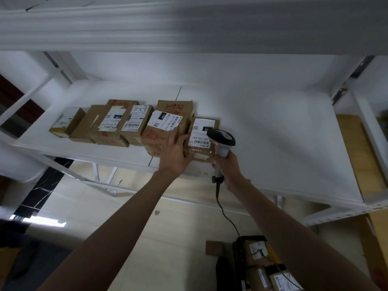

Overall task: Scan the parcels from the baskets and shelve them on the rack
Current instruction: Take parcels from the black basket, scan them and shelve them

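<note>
Cardboard parcel [200,135] between flat left grip [175,152] and right grip [227,164] clutching scanner [222,141].

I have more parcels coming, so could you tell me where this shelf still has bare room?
Bare shelf board runs from the rightmost parcel to the right upright. The left half is crowded with a row of parcels.

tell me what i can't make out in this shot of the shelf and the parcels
- Head view: the near left corner of the rightmost parcel is behind the left hand; its right side is behind the scanner.
- The right hand has its fingers hidden round the scanner grip.
- Label print on the parcel row is too small to read.
- The basket parcels are cut off by the bottom edge.
- The upper shelf is blurred.
</note>
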